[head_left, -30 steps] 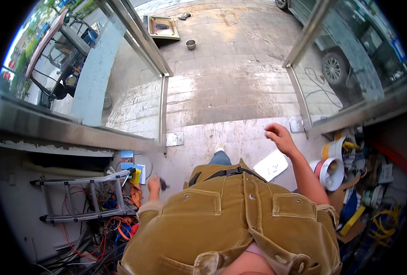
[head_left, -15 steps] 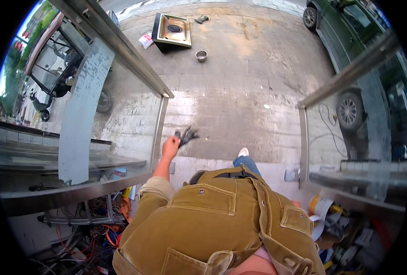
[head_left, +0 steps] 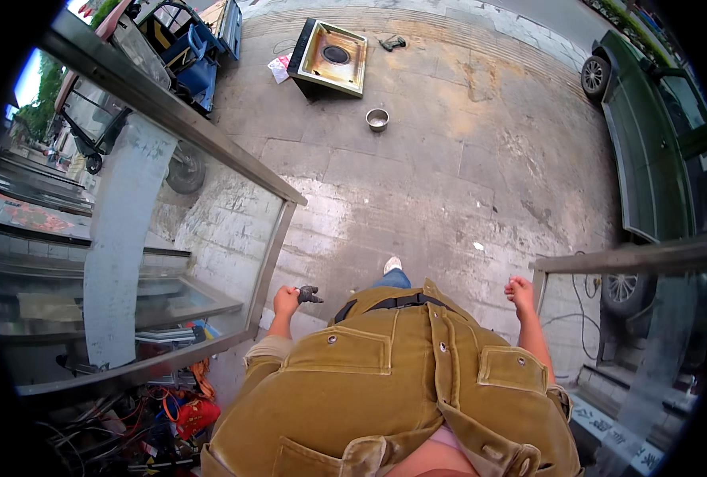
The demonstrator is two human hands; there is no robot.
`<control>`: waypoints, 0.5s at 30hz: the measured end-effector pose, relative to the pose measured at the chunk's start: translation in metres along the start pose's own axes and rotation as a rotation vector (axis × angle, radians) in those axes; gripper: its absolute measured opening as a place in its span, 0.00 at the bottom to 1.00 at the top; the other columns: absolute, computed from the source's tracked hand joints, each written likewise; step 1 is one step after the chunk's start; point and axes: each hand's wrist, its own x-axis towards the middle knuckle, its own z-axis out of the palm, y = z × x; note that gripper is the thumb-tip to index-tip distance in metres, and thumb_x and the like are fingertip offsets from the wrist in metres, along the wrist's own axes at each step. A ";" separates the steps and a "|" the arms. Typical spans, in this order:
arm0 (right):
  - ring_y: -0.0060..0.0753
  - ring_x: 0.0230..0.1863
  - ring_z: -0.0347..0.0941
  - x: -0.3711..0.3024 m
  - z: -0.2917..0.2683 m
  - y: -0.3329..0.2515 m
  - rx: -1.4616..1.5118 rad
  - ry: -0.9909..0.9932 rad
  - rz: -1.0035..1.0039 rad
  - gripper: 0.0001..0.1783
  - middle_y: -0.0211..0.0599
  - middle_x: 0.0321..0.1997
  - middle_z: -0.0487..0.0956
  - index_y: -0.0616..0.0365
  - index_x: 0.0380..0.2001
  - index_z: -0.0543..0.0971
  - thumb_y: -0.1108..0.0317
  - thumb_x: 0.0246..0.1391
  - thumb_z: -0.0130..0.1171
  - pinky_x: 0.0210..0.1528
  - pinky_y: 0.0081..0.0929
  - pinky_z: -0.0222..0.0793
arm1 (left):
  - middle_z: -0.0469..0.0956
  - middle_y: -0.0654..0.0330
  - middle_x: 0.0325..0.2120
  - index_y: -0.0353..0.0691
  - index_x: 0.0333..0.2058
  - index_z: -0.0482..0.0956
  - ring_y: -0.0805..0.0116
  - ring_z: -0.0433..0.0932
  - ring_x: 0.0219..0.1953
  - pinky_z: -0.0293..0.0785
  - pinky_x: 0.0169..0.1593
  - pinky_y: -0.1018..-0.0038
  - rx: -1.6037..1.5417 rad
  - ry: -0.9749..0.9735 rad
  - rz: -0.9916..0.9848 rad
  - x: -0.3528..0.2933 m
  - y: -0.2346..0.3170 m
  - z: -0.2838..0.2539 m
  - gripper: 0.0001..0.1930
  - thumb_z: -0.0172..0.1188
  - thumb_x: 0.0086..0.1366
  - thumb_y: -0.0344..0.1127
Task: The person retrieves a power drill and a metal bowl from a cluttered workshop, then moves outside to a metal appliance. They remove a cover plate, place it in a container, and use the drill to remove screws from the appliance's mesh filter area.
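Observation:
A dark grey-black work glove (head_left: 311, 295) hangs from my left hand (head_left: 287, 300), whose fingers are closed on it. To the right, near the metal frame of the glass door, my right hand (head_left: 519, 293) is raised with its fingers curled in, and nothing shows in it. On the pavement ahead stands a greasy box-shaped metal appliance (head_left: 352, 67) with a dark round opening in its stained inner face. A round metal bowl (head_left: 377, 120) sits on the ground nearer to me. Beyond it lies a dark hand-held power tool (head_left: 392, 43).
Metal-framed glass doors stand on both sides, the left frame (head_left: 234, 163) and the right frame (head_left: 624, 256). A green vehicle (head_left: 648, 151) is parked on the right. At lower left are tangled cables and a red bag (head_left: 197, 417). A white-and-red bag (head_left: 279, 68) lies beside the appliance.
I have moved forward through the doorway, and the door frames have shifted back toward me. My right hand has come into view. The glove in my left hand hangs closer to my body.

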 end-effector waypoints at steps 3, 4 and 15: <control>0.21 0.22 0.71 0.062 0.003 0.013 -0.141 -0.016 0.181 0.08 0.29 0.24 0.75 0.53 0.34 0.73 0.65 0.51 0.50 0.22 0.21 0.64 | 0.77 0.55 0.19 0.38 0.25 0.75 0.65 0.77 0.20 0.72 0.29 0.70 -0.148 -0.087 -0.073 0.040 0.102 0.029 0.10 0.58 0.54 0.38; 0.21 0.22 0.71 0.079 0.013 0.000 -0.185 -0.090 0.167 0.07 0.29 0.24 0.76 0.53 0.33 0.73 0.65 0.51 0.50 0.22 0.21 0.64 | 0.76 0.56 0.17 0.37 0.25 0.74 0.69 0.75 0.15 0.71 0.24 0.73 -0.187 -0.025 -0.002 0.063 0.094 0.034 0.09 0.58 0.55 0.37; 0.23 0.22 0.72 0.358 -0.018 -0.103 -0.164 -0.055 0.226 0.08 0.33 0.24 0.77 0.56 0.33 0.74 0.68 0.50 0.48 0.21 0.20 0.65 | 0.77 0.59 0.18 0.41 0.29 0.73 0.66 0.77 0.20 0.71 0.30 0.69 -0.030 0.033 -0.050 0.259 0.326 0.153 0.10 0.55 0.58 0.41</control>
